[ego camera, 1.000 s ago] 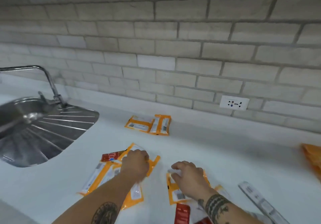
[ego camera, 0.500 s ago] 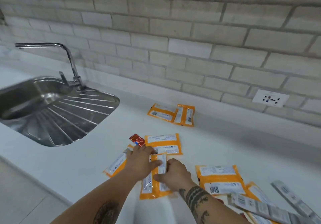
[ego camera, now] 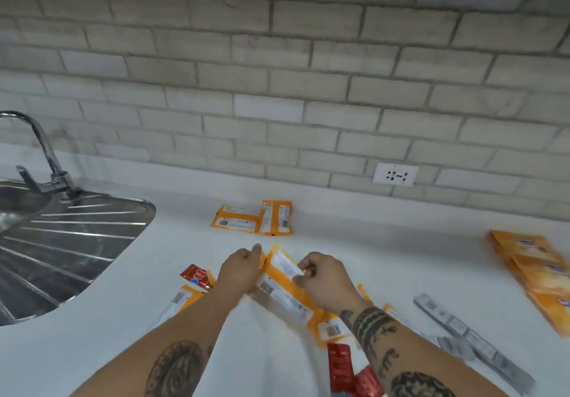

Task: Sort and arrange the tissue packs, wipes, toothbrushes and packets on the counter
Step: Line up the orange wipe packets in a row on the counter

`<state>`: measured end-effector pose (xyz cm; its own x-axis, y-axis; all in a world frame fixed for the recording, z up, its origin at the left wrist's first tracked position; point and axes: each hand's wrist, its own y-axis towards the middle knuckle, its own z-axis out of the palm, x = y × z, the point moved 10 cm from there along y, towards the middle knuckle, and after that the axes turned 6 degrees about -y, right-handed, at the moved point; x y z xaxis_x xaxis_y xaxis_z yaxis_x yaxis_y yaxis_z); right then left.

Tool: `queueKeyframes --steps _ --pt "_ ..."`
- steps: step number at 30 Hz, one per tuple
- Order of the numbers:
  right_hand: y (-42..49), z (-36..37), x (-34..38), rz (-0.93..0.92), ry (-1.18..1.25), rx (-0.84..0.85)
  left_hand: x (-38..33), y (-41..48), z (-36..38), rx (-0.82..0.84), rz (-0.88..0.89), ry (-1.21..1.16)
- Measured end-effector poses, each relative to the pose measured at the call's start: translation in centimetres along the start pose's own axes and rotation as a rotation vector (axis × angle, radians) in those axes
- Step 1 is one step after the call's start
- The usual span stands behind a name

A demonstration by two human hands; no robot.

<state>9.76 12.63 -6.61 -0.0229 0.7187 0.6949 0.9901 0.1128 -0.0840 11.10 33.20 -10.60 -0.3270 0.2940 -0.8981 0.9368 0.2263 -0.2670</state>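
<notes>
Gripping one flat orange-and-white plastic pack (ego camera: 282,287) between them, both hands are working at mid-worktop. The left hand (ego camera: 242,270) is curling its fingers round the pack's left edge, and the right hand (ego camera: 324,279) is pinching the right edge between thumb and fingertips. The pack is slanting, barcode side up. Its far end looks raised off the white worktop (ego camera: 385,242), and its near end is too blurred to judge.

Loose things are lying just below the hands. A small red foil sachet (ego camera: 197,275) and a second orange pack (ego camera: 182,299) are on the left, a third orange pack (ego camera: 331,329) is beneath the right wrist, and more red sachets (ego camera: 342,366) are at the near edge. Further right, grey toothbrush packets (ego camera: 462,332) are lying lengthwise, with a stack of larger orange packs (ego camera: 536,270) beyond them. By the brick wall (ego camera: 277,57), two matching orange packs (ego camera: 253,219) are sitting side by side, and the held pack is likely joining that group.

Doing this well probably means raising the pack fully clear before travelling, so the wrists are not dragging the loose packs underneath. It is then a matter of carrying it level and setting it beside that far pair, with edges squared and label facing the same way. The plastic looks slippery, so a hold on both sides is suiting it.
</notes>
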Motion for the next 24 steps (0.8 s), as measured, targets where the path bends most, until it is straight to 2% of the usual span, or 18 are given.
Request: queueKeyframes --steps 2,4,6,8,10,13,16,18,21,24 --pt "-1.0 -3.7 1.5 -0.202 -0.127 -0.167 0.5 -0.7 4.1 0.194 -0.341 -0.409" --pt "-2.9 -6.2 3.4 -0.509 -0.380 -0.338 -1.1 -1.9 8.7 0.445 -0.528 -0.621" --pt "-4.9 -7.2 3.7 -0.749 -0.597 -0.445 -3.3 -2.9 11.4 0.593 -0.528 -0.608" --pt "-6.0 -8.6 1.8 -0.779 -0.663 -0.460 -5.2 -3.4 14.2 0.660 -0.461 -0.512" --pt "-6.4 -10.2 -0.8 -0.696 -0.602 -0.467 -6.3 -3.1 16.1 0.665 -0.362 -0.449" --pt "-7.8 -14.5 -5.2 -0.452 -0.436 -0.556 -8.6 -3.1 19.7 0.720 -0.212 -0.441" --pt "-8.3 -18.4 -12.2 0.003 -0.099 -0.624 -10.7 -3.8 22.8 0.710 -0.131 -0.430" --pt "-8.6 -18.6 -16.4 0.269 0.271 -0.541 -11.8 -4.8 25.2 0.741 -0.109 -0.427" --pt "-9.6 -18.5 -18.7 0.362 0.608 -0.414 -13.0 -6.1 28.5 0.783 -0.077 -0.427" --pt "-10.9 -20.8 -20.8 0.357 0.643 -0.488 -14.3 -7.2 31.8 0.799 -0.058 -0.423"
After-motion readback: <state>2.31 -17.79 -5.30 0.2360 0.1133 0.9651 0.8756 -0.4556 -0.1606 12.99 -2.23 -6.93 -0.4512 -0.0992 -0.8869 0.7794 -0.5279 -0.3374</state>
